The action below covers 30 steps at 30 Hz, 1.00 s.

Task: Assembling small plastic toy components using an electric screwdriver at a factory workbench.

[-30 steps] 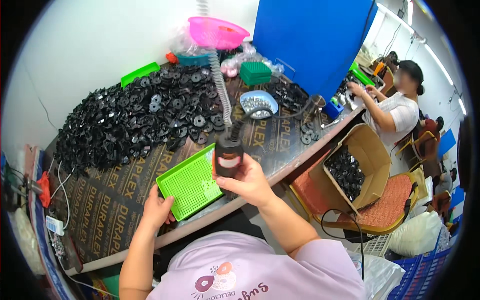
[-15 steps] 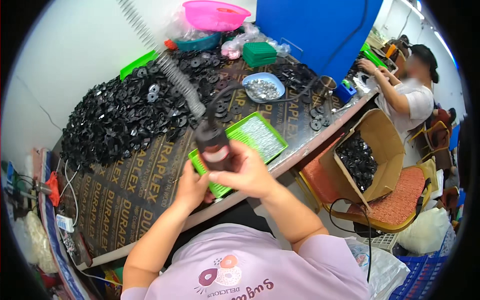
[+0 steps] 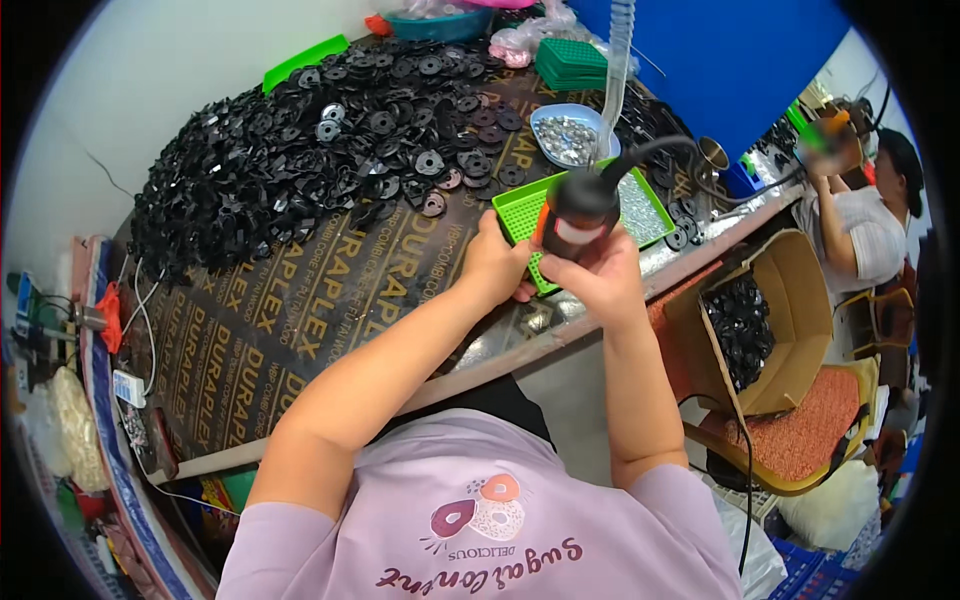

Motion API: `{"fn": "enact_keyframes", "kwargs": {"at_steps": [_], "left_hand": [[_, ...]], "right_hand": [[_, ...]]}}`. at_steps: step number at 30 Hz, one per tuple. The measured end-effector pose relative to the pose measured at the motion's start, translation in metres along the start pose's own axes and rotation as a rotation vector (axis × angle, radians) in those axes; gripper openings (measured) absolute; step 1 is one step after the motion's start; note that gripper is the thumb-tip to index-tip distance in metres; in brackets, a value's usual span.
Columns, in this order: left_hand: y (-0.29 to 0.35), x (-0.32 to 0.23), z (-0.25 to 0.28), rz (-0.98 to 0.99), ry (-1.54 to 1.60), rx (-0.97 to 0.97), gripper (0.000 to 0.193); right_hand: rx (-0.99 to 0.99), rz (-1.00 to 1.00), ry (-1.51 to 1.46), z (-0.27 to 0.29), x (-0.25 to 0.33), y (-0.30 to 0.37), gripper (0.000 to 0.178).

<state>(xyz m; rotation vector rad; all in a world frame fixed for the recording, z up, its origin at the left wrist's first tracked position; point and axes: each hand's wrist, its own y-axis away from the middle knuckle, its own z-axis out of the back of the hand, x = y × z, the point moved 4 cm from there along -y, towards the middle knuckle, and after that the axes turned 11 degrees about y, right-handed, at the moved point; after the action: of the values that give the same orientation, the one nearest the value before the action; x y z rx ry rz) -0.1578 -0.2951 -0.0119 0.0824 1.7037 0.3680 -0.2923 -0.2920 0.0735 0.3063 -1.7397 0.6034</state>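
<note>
1. Both hands, one dark handheld tool (image 3: 582, 215) and one perforated green tray (image 3: 518, 213) have moved along the table edge, closer to the single pale-blue bowl (image 3: 585, 112) than half a second ago.
2. Two hands are at work: the left hand (image 3: 500, 258) pinches the tray's near-left edge, and the right hand (image 3: 605, 280) wraps around the tool.
3. That one tool stands over the tray's middle; its tip is hidden, so I can't tell whether it touches anything.
4. Small pale pieces, too many to count, cover the tray's right part; shiny ones fill the bowl just beyond.
5. One heap of black parts (image 3: 290, 150), beyond counting, spreads to the left.
6. One cardboard box (image 3: 803, 330) with black pieces sits on one chair (image 3: 805, 430).
7. One co-worker (image 3: 865, 235) is farther right.
</note>
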Motion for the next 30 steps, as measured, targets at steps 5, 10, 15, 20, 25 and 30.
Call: {"fn": "enact_keyframes", "kwargs": {"at_steps": [5,10,15,20,25,30], "left_hand": [[-0.063,0.048,0.031,-0.431,-0.465,0.090,0.058],[-0.021,-0.007,0.012,-0.059,-0.021,0.220,0.047],[-0.015,-0.022,0.037,-0.111,-0.147,0.168,0.032],[0.015,-0.044,0.034,-0.509,-0.297,0.146,0.023],[0.051,-0.065,0.026,-0.580,-0.339,0.177,0.022],[0.054,-0.056,0.027,-0.417,-0.387,0.132,0.028]], "right_hand": [[0.010,0.189,0.430,-0.017,-0.008,-0.001,0.046],[-0.108,0.270,0.691,0.007,-0.031,0.006,0.053],[-0.056,0.233,0.660,0.015,-0.015,0.007,0.049],[0.124,0.155,0.568,0.038,-0.011,-0.001,0.068],[-0.033,0.120,0.517,0.097,-0.001,-0.070,0.048],[-0.341,-0.093,1.319,0.189,-0.060,-0.169,0.033]]}}
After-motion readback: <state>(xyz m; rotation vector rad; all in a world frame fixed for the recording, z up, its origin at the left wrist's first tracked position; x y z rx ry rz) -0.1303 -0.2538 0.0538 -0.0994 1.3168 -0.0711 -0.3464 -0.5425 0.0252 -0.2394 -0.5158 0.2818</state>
